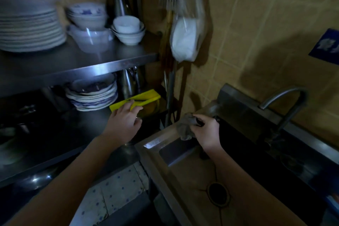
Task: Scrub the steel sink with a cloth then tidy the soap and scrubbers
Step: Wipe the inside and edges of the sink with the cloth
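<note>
R grip (206, 132) is clenched round a grey cloth (186, 128), w/ the cloth bunched on the sink (156, 143) rim at its far-left corner, above the basin. L grip (122, 126) is released, fingers stretched fwd, fingertips touching a yellow tray (146, 98) on the lower shelf (73, 124) just left of the sink. Stacked plates (91, 97) sit near the tray. Tap (286, 101) arches over the sink's far side; drain (218, 194) is in the basin floor.

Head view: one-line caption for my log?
Right hand grips a grey cloth at the corner of the steel sink; left hand touches a yellow tray on the lower shelf.
</note>
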{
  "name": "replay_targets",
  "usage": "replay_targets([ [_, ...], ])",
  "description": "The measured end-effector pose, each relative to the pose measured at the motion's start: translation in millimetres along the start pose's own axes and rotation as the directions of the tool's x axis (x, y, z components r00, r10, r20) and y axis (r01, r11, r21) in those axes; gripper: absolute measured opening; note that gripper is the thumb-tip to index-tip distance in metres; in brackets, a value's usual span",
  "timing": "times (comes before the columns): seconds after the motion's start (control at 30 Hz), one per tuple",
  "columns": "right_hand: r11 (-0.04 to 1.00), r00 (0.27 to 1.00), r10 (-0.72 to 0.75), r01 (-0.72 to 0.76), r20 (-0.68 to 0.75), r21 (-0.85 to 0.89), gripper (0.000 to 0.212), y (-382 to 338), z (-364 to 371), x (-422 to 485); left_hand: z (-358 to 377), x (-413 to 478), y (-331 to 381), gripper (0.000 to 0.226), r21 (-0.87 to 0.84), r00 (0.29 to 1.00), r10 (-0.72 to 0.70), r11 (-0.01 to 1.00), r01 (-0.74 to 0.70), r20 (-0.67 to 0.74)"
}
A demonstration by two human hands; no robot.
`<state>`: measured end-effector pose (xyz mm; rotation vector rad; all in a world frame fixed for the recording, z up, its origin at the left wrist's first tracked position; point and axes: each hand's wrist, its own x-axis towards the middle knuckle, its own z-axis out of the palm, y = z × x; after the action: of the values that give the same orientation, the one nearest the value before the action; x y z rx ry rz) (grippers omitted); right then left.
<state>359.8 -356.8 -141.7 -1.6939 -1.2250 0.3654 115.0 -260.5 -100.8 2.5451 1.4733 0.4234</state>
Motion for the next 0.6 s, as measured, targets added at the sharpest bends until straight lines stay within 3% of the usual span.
replay_targets([
  [0.17, 0.997, 0.999, -0.051, 0.050, -0.004, -0.061, 0.031, -38, 1, 25, -37, 1, -12, 0.048, 0.030, 0.997, -0.037, 0.999, 0.039, -0.071],
  [0.47, 0.997, 0.996, -0.076, 0.076, -0.041, 0.000, 0.026, -98, 26, 86, -88, 40, -52, 0.041, 0.064, 0.981, -0.059, 0.995, 0.072, -0.182],
  [0.6, 0.995, 0.993, -0.096, 0.095, -0.071, -0.016, 0.025, -116, 53, 125, -101, 70, -82, 0.045, 0.096, 0.986, -0.071, 0.992, 0.086, -0.150],
])
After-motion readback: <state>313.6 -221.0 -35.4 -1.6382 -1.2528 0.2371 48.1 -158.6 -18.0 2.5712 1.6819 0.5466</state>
